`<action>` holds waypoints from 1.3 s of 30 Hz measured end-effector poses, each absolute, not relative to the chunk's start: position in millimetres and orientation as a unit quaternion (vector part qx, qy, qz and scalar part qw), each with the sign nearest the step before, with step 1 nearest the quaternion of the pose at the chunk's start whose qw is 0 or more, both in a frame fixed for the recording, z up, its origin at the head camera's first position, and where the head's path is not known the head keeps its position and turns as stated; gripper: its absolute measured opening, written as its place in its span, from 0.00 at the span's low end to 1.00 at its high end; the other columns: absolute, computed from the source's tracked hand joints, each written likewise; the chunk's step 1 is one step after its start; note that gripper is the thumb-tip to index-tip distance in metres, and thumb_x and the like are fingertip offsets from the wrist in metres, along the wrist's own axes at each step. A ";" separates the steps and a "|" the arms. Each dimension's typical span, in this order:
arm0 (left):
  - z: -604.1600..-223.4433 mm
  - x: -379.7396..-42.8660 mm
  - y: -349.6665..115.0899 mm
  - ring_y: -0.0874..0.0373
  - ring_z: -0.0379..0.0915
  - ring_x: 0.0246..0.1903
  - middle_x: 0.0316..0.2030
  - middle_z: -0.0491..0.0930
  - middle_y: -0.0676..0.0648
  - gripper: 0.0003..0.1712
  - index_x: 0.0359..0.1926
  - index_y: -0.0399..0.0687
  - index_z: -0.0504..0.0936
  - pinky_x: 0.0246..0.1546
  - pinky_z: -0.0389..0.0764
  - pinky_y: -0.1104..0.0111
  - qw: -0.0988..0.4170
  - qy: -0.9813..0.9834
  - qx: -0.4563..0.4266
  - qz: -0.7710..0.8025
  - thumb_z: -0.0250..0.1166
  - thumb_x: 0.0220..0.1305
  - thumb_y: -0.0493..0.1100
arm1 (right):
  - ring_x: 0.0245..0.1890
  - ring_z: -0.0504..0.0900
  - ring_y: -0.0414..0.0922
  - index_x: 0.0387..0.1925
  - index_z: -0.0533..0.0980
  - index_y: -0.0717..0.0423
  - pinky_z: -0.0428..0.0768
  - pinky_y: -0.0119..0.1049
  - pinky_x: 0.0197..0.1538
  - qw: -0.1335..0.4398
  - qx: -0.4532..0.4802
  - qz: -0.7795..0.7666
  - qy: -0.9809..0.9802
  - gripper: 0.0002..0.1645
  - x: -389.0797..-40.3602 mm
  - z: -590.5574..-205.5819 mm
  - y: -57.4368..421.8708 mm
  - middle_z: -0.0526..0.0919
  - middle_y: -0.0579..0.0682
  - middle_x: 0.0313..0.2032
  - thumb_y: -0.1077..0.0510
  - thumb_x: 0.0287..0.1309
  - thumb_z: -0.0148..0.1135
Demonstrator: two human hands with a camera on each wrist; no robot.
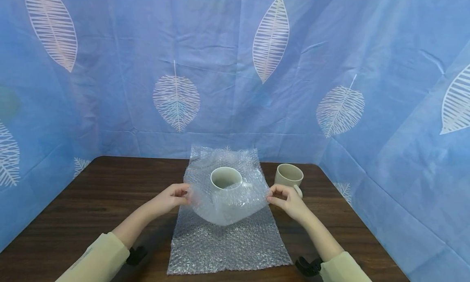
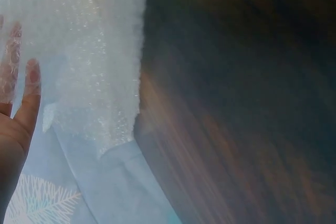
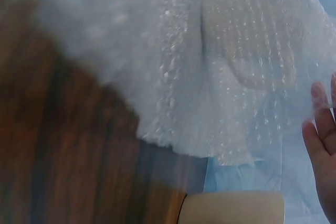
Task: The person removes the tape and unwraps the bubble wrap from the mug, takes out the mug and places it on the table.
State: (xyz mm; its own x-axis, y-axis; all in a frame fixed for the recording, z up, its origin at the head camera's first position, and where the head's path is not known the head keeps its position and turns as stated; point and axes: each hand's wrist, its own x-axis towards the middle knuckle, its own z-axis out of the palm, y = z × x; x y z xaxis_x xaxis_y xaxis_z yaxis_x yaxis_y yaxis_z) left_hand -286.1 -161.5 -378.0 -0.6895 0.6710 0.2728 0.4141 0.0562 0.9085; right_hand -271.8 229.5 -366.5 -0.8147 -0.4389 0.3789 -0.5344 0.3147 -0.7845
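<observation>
A pale mug [image 1: 225,179] stands on a sheet of bubble wrap [image 1: 227,249] on the table, its open top facing up. One end of the sheet is lifted in front of the mug and covers its lower part. My left hand [image 1: 172,197] pinches the lifted part at its left edge, with fingers [image 2: 32,77] showing through the film in the left wrist view. At the right edge my right hand [image 1: 290,202] pinches the same part. Through the wrap in the right wrist view, the mug's handle [image 3: 257,82] shows faintly.
A beige mug [image 1: 289,175] stands upright just behind my right hand, its handle towards me. The dark wooden table [image 1: 121,188] ends at a blue leaf-patterned curtain [image 1: 224,90] at the back and sides.
</observation>
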 end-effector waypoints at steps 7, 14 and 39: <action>-385.5 -274.9 -170.4 0.54 0.65 0.28 0.28 0.68 0.47 0.06 0.29 0.37 0.66 0.31 0.70 0.58 0.141 0.719 0.377 0.567 0.47 0.63 0.29 | 0.35 0.80 0.43 0.34 0.78 0.64 0.77 0.38 0.42 0.031 0.358 0.492 -0.793 0.12 -263.2 -371.3 242.4 0.81 0.54 0.33 0.69 0.66 0.46; -391.1 -272.6 -174.9 0.48 0.69 0.28 0.26 0.73 0.39 0.11 0.24 0.36 0.63 0.31 0.67 0.60 0.141 0.718 0.392 0.558 0.41 0.62 0.35 | 0.29 0.75 0.41 0.25 0.76 0.67 0.73 0.40 0.43 0.018 0.304 0.484 -0.821 0.26 -258.1 -375.6 249.2 0.77 0.52 0.24 0.64 0.72 0.33; -403.5 -257.7 -174.2 0.45 0.72 0.53 0.51 0.78 0.44 0.14 0.45 0.43 0.79 0.50 0.74 0.51 0.146 0.806 0.356 0.449 0.64 0.65 0.47 | 0.26 0.75 0.32 0.20 0.79 0.64 0.76 0.33 0.31 -0.061 0.285 0.413 -0.863 0.25 -247.5 -397.6 258.7 0.83 0.61 0.38 0.63 0.71 0.44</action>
